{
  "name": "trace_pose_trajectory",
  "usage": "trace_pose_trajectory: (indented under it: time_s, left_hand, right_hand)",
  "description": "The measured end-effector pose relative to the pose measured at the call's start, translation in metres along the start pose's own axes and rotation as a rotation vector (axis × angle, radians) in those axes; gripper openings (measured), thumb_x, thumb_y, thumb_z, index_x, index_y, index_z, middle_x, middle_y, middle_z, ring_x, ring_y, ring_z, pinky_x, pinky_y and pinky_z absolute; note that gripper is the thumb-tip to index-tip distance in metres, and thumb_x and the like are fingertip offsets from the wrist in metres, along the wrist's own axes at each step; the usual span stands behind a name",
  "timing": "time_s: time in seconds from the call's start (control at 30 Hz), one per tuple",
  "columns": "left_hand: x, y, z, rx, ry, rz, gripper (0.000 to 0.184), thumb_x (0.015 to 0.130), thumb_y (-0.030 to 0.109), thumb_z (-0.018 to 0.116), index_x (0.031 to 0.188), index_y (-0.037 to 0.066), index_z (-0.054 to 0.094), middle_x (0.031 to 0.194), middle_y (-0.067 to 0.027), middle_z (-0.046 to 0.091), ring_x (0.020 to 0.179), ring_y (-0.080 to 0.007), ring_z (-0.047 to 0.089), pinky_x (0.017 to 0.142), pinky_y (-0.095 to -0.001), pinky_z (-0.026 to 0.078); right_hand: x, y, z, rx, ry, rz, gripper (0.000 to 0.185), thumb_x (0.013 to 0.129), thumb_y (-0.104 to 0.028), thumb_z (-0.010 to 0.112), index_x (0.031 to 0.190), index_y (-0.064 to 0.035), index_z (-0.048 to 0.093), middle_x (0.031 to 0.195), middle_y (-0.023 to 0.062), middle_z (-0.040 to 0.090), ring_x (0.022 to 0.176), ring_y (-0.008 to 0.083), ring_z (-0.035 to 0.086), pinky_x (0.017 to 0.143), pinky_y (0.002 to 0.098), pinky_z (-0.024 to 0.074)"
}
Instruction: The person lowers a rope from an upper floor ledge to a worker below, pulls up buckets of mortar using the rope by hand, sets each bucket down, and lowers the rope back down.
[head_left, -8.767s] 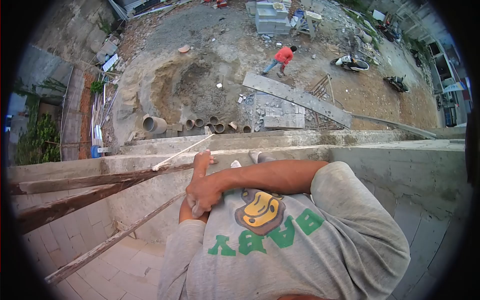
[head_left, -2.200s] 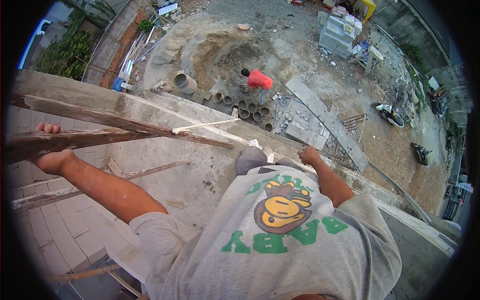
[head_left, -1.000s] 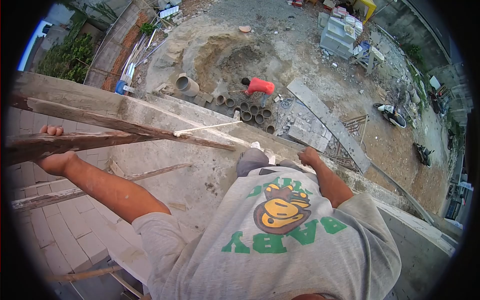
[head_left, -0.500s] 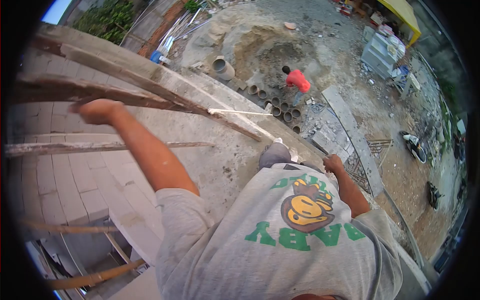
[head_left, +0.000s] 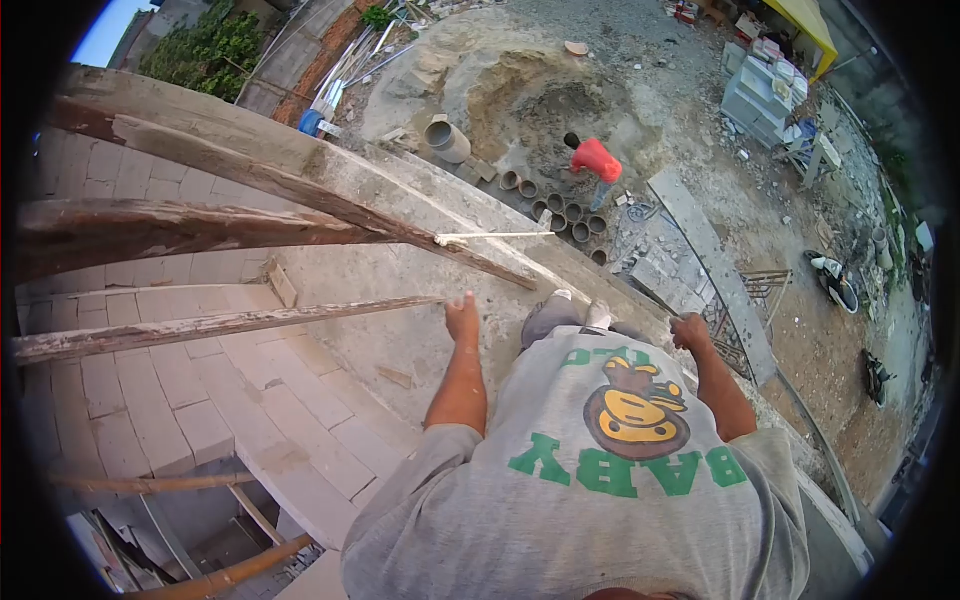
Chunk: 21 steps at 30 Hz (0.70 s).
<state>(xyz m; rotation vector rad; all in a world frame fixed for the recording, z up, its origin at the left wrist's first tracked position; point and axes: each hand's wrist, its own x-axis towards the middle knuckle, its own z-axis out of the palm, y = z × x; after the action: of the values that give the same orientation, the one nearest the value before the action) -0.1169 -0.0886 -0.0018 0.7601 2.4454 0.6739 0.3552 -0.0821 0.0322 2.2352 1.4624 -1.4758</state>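
1. Left hand [head_left: 462,318], loosely curled, beside the right end of the thin wooden pole [head_left: 230,325]; whether they touch, I cannot tell
2. Right hand [head_left: 690,332], curled, near the right part of the concrete ledge [head_left: 425,195]; whether it grips anything, I cannot tell
3. Concrete ledge slanting from far left to near right
4. Long wooden beam [head_left: 260,183] reaching from far left onto the ledge
5. Thin wooden pole on the left, nearer
6. White cord [head_left: 500,236] running right from the beam
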Motion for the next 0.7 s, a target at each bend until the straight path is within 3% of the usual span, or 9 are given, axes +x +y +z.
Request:
trace_pose_trajectory:
  time_s: [0.13,0.2,0.3,0.4,0.43,0.53,0.57,0.7]
  left_hand:
    - [0.062,0.028,-0.012,-0.167,-0.004,0.034,0.050,0.074,0.047,0.063,0.087,-0.001,0.057,0.091,-0.0184,0.063,0.087,-0.0311,0.060,0.078,-0.0379,0.045]
    - [0.079,0.057,-0.013,-0.168,-0.042,0.024,0.054,0.072,0.052,0.062,0.083,0.000,0.057,0.088,-0.0180,0.063,0.085,-0.0309,0.060,0.077,-0.0379,0.045]
    - [0.089,0.092,-0.008,-0.068,-0.070,-0.022,0.065,0.070,0.062,0.058,0.079,-0.003,0.060,0.084,-0.0185,0.064,0.083,-0.0306,0.061,0.075,-0.0384,0.046]
    - [0.099,0.093,0.017,-0.174,-0.048,-0.118,0.061,0.076,0.057,0.057,0.071,-0.004,0.060,0.063,-0.0096,0.058,0.054,-0.0193,0.055,0.052,-0.0294,0.049]
    - [0.090,0.104,0.011,-0.215,-0.159,-0.171,0.067,0.076,0.060,0.055,0.082,-0.007,0.061,0.071,-0.0112,0.060,0.057,-0.0214,0.058,0.051,-0.0304,0.052]
    - [0.092,0.105,0.015,-0.270,-0.220,-0.281,0.072,0.075,0.062,0.054,0.092,-0.008,0.058,0.079,-0.0138,0.061,0.063,-0.0237,0.061,0.053,-0.0305,0.054]
    - [0.109,0.088,0.029,-0.298,-0.231,-0.302,0.075,0.076,0.065,0.049,0.097,-0.006,0.057,0.085,-0.0143,0.062,0.070,-0.0248,0.062,0.060,-0.0394,0.052]
    - [0.122,0.078,0.025,-0.308,-0.262,-0.409,0.069,0.080,0.058,0.048,0.091,-0.009,0.058,0.086,-0.0181,0.060,0.068,-0.0258,0.062,0.053,-0.0331,0.055]
  right_hand:
    - [0.020,0.010,0.020,-0.201,0.041,-0.124,0.012,0.071,-0.015,0.058,0.075,-0.0040,0.061,0.061,0.0088,0.062,0.049,0.0193,0.061,0.048,0.0311,0.0502]
    - [0.019,0.003,0.028,-0.175,-0.002,-0.085,0.012,0.067,-0.013,0.059,0.077,-0.0054,0.061,0.067,0.0086,0.063,0.052,0.0202,0.062,0.050,0.0312,0.0503]
    - [0.020,0.004,0.044,-0.619,0.186,-0.476,0.010,0.068,-0.011,0.057,0.075,-0.0047,0.060,0.069,0.0104,0.063,0.055,0.0217,0.062,0.052,0.0324,0.0511]
    - [0.004,-0.007,0.048,-0.567,0.180,-0.369,0.009,0.067,-0.011,0.057,0.074,-0.0048,0.059,0.070,0.0113,0.063,0.058,0.0230,0.063,0.055,0.0335,0.0515]
    - [-0.006,-0.009,0.048,-0.515,0.207,-0.343,0.010,0.067,-0.012,0.058,0.075,-0.0053,0.060,0.071,0.0109,0.063,0.059,0.0229,0.063,0.054,0.0341,0.0513]
    - [-0.009,0.007,0.060,-0.483,0.187,-0.198,0.010,0.068,-0.012,0.058,0.074,-0.0053,0.062,0.070,0.0108,0.063,0.056,0.0216,0.063,0.053,0.0326,0.0514]
    - [-0.010,0.015,0.064,-0.436,0.176,-0.161,0.010,0.068,-0.012,0.058,0.074,-0.0051,0.062,0.069,0.0104,0.063,0.056,0.0212,0.063,0.052,0.0322,0.0515]
    - [-0.019,0.048,0.092,-0.223,0.094,-0.023,0.008,0.067,-0.011,0.059,0.072,-0.0053,0.063,0.066,0.0083,0.063,0.054,0.0205,0.063,0.051,0.0321,0.0516]
